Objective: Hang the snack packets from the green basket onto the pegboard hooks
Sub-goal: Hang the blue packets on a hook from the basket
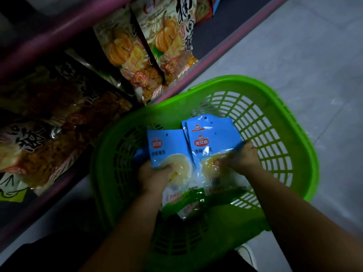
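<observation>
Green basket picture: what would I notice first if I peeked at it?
The bright green basket on the pale floor jumps out. Inside it, the left hand and right hand each grip blue snack packets. Up left, pumpkin-print bags stand on a dark shelf.

Dim overall, dark toward lower left. Brightest on the pale tiled floor (294, 55) at upper right. Glare on the glossy blue-and-clear snack packets (208, 142). Motion-blurred throughout; wide-angle bending toward the edges.
</observation>
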